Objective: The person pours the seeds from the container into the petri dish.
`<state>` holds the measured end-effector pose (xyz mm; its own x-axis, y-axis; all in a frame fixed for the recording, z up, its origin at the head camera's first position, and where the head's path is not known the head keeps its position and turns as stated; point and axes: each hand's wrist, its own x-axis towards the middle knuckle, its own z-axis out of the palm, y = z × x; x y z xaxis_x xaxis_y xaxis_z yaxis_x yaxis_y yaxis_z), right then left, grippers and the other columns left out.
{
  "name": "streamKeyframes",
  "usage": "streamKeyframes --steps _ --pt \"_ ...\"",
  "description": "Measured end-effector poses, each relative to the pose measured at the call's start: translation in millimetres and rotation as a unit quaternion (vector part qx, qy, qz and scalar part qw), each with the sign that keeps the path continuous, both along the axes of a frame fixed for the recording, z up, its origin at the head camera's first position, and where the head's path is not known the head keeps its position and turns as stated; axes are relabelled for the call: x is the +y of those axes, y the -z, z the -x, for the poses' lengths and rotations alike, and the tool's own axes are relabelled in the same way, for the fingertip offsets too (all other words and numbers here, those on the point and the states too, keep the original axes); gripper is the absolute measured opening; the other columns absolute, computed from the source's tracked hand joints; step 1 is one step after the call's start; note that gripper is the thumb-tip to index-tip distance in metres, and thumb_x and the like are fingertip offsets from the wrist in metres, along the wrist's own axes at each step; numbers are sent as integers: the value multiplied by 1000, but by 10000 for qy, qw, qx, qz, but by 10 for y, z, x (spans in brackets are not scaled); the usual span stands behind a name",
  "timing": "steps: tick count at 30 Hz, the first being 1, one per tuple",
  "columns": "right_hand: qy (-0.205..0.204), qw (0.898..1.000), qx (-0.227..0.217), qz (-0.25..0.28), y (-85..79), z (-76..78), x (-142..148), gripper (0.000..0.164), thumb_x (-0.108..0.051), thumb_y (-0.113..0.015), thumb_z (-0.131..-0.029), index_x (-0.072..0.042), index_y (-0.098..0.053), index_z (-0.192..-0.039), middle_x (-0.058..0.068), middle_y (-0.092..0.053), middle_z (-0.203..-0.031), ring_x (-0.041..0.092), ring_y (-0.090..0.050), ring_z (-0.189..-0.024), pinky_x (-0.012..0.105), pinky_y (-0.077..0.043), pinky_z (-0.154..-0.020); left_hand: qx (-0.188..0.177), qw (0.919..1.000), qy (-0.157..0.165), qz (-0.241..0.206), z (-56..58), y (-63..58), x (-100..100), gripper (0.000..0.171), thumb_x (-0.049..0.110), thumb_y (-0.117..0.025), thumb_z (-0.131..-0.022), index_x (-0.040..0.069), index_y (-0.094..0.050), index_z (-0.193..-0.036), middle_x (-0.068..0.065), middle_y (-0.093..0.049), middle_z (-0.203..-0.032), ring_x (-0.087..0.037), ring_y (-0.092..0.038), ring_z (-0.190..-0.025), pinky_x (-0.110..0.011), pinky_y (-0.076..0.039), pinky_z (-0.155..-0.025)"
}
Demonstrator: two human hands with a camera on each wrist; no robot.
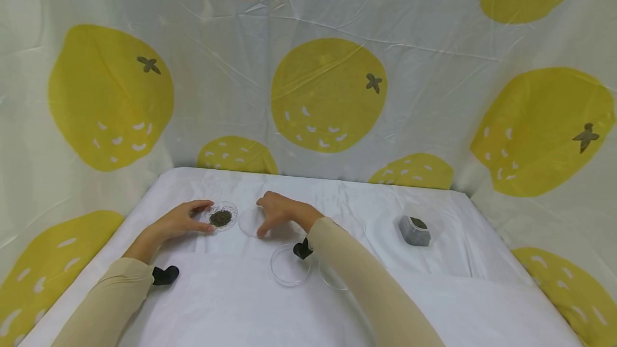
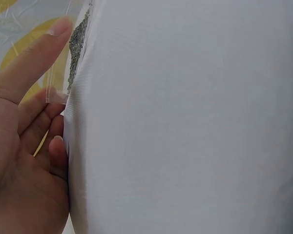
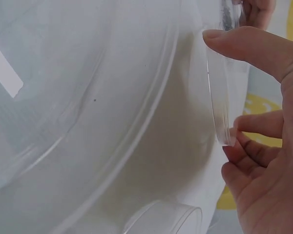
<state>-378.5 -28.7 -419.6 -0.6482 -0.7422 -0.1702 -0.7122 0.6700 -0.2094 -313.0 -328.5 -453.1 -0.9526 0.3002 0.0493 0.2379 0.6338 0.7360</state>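
Note:
On the left of the white table, my left hand (image 1: pixel 179 220) grips the side of a clear petri dish (image 1: pixel 234 213) between thumb and fingers. Inside it lies a heap of dark green, crumbly dried material (image 1: pixel 220 218). My right hand (image 1: pixel 284 213) spans a second clear petri dish (image 1: pixel 247 224) just to its right, thumb on the near side and fingertips on the far rim. In the right wrist view this petri dish (image 3: pixel 218 102) looks to have nothing in it. The right hand covers part of it in the head view.
Two clear dishes, one (image 1: pixel 291 265) in front of the right wrist and another (image 1: pixel 330 277) partly behind the forearm, lie on the table (image 1: pixel 231 299). A larger clear round dish (image 1: pixel 354 224) sits beyond the sleeve. Farther right stands a grey container (image 1: pixel 414 233) with dark green material.

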Motion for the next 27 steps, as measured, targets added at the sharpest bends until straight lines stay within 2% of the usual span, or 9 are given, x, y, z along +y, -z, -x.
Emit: streamKeyframes --steps 8,17,27 --pt "103 9998 81 120 6 0 -32 88 -45 -86 -82 -1 -52 -150 16 -53 -141 25 -51 -129 28 -40 -109 -15 10000 -9 46 7 -7 4 86 29 -91 -81 -6 -50 -147 -32 -46 -150 -51 -29 -145 -67 -19 -116" --pt "216 9976 19 664 38 5 44 89 -43 -85 -82 -2 -50 -152 17 -51 -145 28 -51 -132 31 -40 -110 30 10000 31 64 -4 5 -8 87 29 -91 -81 -7 -49 -148 -31 -45 -151 -51 -27 -146 -66 -19 -116" --pt "57 9984 224 513 67 1 -3 87 -43 -85 -82 0 -52 -149 17 -54 -141 26 -52 -129 28 -40 -109 0 10000 52 30 -11 -23 0 86 28 -91 -81 -7 -50 -147 -32 -45 -151 -52 -28 -145 -67 -19 -116"
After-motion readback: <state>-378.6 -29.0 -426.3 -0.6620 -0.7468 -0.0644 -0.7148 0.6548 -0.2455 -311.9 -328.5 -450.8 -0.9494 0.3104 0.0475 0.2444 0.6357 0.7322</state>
